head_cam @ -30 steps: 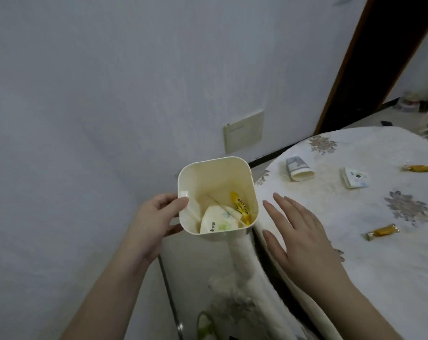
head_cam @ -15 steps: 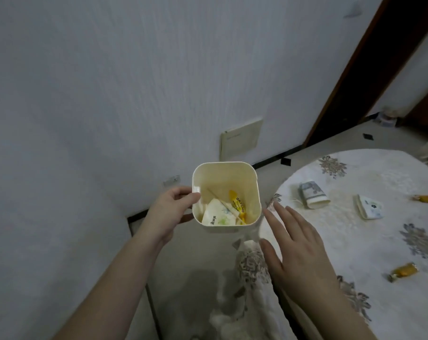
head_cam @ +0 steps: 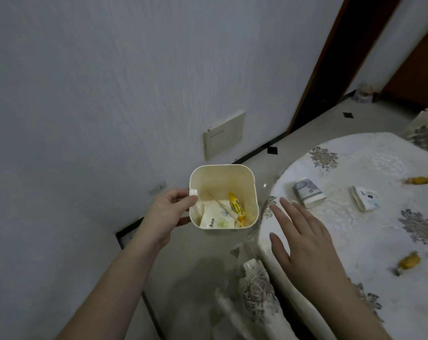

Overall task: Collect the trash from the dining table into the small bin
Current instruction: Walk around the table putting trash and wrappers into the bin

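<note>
Fingers and thumb of the left hand (head_cam: 170, 213) curl round the left rim of the bin (head_cam: 253, 192), holding it in the air just off the desk's (head_cam: 355, 231) left edge. Inside the cream bin lie a white packet (head_cam: 214, 218), a thin stick (head_cam: 222, 207) and a yellow wrapper (head_cam: 237, 208). Right of the bin, the right hand (head_cam: 303, 239) is spread flat with straight fingers over the desk's near edge, gripping nothing; whether the palm touches the cloth I cannot tell. Beyond its fingertips a folded grey packet (head_cam: 308, 193) lies on the floral cloth, with a folded white packet (head_cam: 365, 201) further right. A candy (head_cam: 420, 179) lies near the far right edge, and a second candy (head_cam: 408, 262) sits nearer, right of the hand. Nothing stands between the hand and these pieces.
</note>
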`<state>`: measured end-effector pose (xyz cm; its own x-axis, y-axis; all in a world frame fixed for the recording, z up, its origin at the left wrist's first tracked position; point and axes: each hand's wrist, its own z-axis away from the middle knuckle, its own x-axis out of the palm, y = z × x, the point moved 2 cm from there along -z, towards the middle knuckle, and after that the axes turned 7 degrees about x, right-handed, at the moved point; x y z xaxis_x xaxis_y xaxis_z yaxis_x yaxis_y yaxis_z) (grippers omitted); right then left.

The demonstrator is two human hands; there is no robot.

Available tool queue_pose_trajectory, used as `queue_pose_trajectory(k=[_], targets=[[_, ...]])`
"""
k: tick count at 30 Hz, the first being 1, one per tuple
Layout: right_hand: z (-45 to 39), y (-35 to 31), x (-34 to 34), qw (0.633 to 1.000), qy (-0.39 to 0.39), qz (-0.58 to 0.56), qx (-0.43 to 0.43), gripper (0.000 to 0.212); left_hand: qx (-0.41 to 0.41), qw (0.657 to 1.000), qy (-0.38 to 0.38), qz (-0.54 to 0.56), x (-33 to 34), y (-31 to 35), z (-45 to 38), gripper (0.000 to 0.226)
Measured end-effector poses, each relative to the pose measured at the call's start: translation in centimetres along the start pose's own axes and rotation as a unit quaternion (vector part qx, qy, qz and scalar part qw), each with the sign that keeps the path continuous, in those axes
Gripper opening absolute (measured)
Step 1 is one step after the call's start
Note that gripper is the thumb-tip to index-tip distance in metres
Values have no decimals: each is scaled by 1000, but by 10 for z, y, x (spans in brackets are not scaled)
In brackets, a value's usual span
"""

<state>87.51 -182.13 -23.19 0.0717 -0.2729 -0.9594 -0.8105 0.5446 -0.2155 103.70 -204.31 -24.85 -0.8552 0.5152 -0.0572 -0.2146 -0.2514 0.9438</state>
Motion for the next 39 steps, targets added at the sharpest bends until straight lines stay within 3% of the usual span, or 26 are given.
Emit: queue_pose_trajectory(k=[12,20,28,39], targets=[[-67,19,30,998,-17,-23,54,50,17,997,-46,-58,38,32,-68,15],[-85,24,48,988,-13,1,156,50,-11,992,-120,-47,53,17,-129,11],[-108,-14,67,964,-13,58,258,52,4,977,-207,-52,25,27,-199,12],[-158,-35,71,946,-3,76,316,55,7,955,-286,-80,12,51,-252,13]])
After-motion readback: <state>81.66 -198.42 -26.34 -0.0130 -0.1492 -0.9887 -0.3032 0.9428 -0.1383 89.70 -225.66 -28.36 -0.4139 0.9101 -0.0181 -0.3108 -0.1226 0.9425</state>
